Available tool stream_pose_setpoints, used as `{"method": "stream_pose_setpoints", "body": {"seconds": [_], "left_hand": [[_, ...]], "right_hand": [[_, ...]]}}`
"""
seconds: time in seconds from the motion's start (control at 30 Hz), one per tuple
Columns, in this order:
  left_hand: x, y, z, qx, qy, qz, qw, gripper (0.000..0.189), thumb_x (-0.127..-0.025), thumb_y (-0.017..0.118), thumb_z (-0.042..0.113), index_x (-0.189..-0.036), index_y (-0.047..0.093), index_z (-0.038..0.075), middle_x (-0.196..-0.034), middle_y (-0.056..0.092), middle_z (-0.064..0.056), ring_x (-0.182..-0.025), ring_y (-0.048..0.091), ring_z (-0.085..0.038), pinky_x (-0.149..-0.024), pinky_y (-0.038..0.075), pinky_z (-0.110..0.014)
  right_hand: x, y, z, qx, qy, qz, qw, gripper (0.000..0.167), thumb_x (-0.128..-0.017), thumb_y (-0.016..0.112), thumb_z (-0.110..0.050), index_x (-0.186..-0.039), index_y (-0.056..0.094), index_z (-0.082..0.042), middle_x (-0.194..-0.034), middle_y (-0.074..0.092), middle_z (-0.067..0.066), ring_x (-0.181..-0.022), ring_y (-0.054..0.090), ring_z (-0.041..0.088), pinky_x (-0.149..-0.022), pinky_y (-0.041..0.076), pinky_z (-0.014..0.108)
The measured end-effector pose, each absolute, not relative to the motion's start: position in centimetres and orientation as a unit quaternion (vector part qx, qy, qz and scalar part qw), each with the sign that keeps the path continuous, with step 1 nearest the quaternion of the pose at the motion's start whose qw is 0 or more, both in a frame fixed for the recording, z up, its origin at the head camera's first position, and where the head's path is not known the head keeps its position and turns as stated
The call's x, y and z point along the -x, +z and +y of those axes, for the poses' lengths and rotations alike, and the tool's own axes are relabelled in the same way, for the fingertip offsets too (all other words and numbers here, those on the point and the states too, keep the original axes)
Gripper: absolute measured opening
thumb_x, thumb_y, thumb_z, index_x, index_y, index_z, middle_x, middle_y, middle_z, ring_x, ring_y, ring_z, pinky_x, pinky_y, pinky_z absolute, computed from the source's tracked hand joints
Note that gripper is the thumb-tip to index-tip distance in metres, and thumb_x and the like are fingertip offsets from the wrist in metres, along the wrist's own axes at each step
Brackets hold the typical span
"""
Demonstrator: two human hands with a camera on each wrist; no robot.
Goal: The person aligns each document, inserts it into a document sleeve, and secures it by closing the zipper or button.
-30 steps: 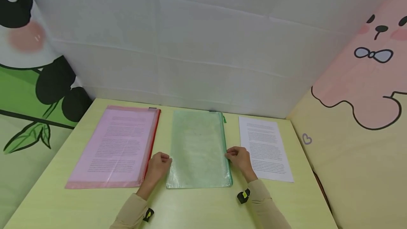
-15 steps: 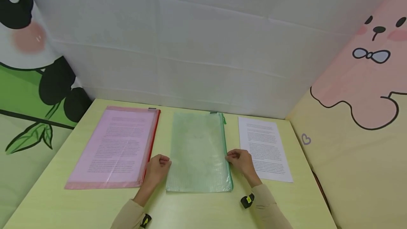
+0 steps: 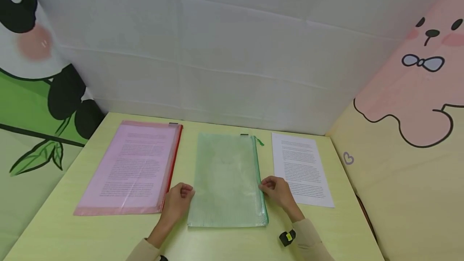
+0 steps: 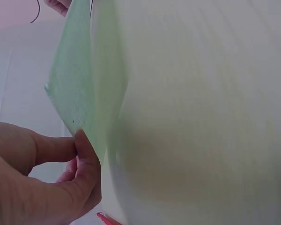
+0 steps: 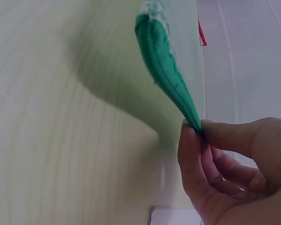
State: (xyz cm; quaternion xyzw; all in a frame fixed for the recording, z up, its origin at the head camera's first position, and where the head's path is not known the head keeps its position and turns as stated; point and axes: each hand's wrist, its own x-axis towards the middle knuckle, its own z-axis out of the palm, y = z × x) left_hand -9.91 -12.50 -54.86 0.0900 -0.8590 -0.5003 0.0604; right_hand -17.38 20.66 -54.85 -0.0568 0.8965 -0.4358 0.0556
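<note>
A translucent green zipper file bag (image 3: 226, 180) is held by both hands over the middle of the table. My left hand (image 3: 178, 202) pinches its left edge between thumb and fingers, as the left wrist view also shows. On the other side my right hand (image 3: 278, 191) pinches the green zipper edge (image 5: 166, 70). In both wrist views the near edge stands a little off the table, with a shadow beneath. A green zipper pull (image 3: 259, 141) hangs from the bag's far right corner.
A pink zipper file bag (image 3: 127, 168) with a printed sheet inside lies to the left. To the right lies a printed white sheet (image 3: 302, 170). A pale wood table (image 3: 108, 237) bears them, with a white wall (image 3: 232, 51) behind.
Both hands have drawn the green file bag toward the near edge of the table. The zipper pull now sticks out to the right. The pink bag and white sheet have stayed put.
</note>
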Motion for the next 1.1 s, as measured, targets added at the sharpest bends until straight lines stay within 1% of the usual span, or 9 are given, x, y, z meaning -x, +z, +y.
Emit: {"method": "stream_pose_setpoints", "body": {"seconds": [0.2,0.33,0.53,0.8,0.97,1.1], "left_hand": [[9.1,-55.0,-12.6,-0.093,-0.507,-0.856,0.047,0.005,-0.094,0.070,0.000,-0.096,0.068,-0.004,-0.085,0.069,-0.009,-0.081,0.065,-0.020,-0.068,0.054,-0.027],[8.7,-55.0,-12.5,-0.096,-0.508,-0.855,0.038,0.005,-0.093,0.070,0.000,-0.095,0.068,-0.003,-0.085,0.068,-0.008,-0.080,0.064,-0.018,-0.067,0.054,-0.026],[8.3,-55.1,-12.3,-0.093,-0.501,-0.860,0.037,0.004,-0.092,0.071,0.001,-0.094,0.069,-0.002,-0.084,0.068,-0.006,-0.078,0.064,-0.017,-0.065,0.053,-0.025],[7.8,-55.1,-12.5,-0.081,-0.476,-0.875,0.030,0.010,-0.090,0.075,0.004,-0.093,0.068,-0.003,-0.083,0.068,-0.005,-0.077,0.063,-0.017,-0.066,0.053,-0.029],[7.7,-55.2,-12.6,-0.076,-0.466,-0.881,0.027,0.010,-0.089,0.075,0.003,-0.092,0.068,-0.002,-0.082,0.066,-0.003,-0.075,0.061,-0.014,-0.066,0.053,-0.028],[7.7,-55.3,-12.6,-0.074,-0.463,-0.883,0.029,0.009,-0.087,0.075,0.002,-0.091,0.068,-0.002,-0.081,0.066,-0.003,-0.074,0.060,-0.013,-0.065,0.052,-0.027]], "right_hand": [[16.4,-54.9,21.0,0.058,-0.444,0.891,0.072,0.009,-0.093,0.076,-0.008,-0.088,0.071,-0.002,-0.075,0.066,0.002,-0.066,0.063,0.014,-0.057,0.050,0.023],[15.8,-54.9,21.2,0.065,-0.444,0.890,0.074,0.009,-0.092,0.076,-0.008,-0.088,0.071,-0.002,-0.075,0.066,0.002,-0.065,0.064,0.014,-0.057,0.051,0.023],[15.1,-54.9,21.6,0.066,-0.448,0.888,0.085,0.010,-0.091,0.077,-0.007,-0.087,0.071,-0.001,-0.073,0.067,0.002,-0.063,0.064,0.014,-0.057,0.051,0.023],[14.6,-55.0,22.0,0.065,-0.459,0.879,0.107,0.010,-0.089,0.078,-0.004,-0.088,0.070,0.001,-0.073,0.069,0.004,-0.061,0.067,0.016,-0.056,0.054,0.024],[14.6,-55.0,22.1,0.068,-0.459,0.879,0.110,0.012,-0.088,0.079,-0.004,-0.088,0.069,0.002,-0.074,0.069,0.005,-0.062,0.068,0.019,-0.056,0.056,0.025],[14.8,-55.1,22.3,0.074,-0.453,0.882,0.107,0.013,-0.088,0.080,-0.006,-0.086,0.070,0.002,-0.073,0.070,0.006,-0.062,0.069,0.021,-0.056,0.055,0.025]]}}
